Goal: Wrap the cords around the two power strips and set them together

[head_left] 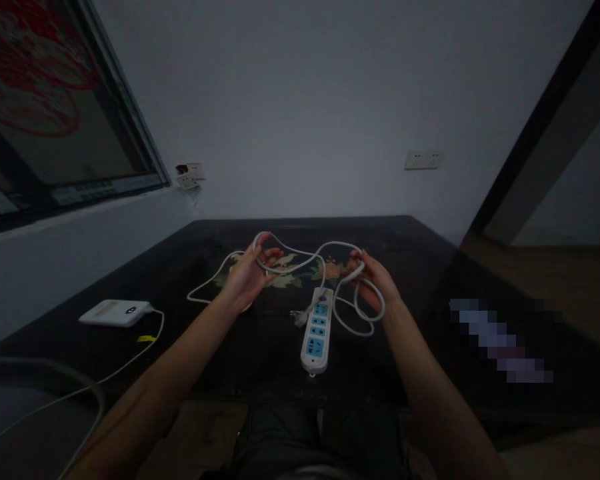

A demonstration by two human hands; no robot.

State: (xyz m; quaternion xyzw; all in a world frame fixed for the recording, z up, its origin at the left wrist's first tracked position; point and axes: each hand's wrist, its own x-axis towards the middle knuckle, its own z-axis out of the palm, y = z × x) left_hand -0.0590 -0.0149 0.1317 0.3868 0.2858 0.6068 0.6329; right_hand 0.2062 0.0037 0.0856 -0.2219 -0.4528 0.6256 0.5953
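A white power strip (317,333) with blue socket faces lies lengthwise in the middle of the dark table. Its pale power cord (300,265) rises from the far end and runs in loose loops between my hands. My left hand (250,277) holds one loop at the thumb, its other fingers partly curled. On the other side, my right hand (373,273) grips the cord between thumb and fingers, with more coils hanging below it. The cord's plug (300,317) rests against the strip's left side.
On the left of the table (180,373) sits a white box-like device (115,313) with a thin cable and a yellow tag (147,339). A blurred-out item (500,343) lies at the right. Wall sockets (423,160) are on the wall behind, and a window (70,100) is at left.
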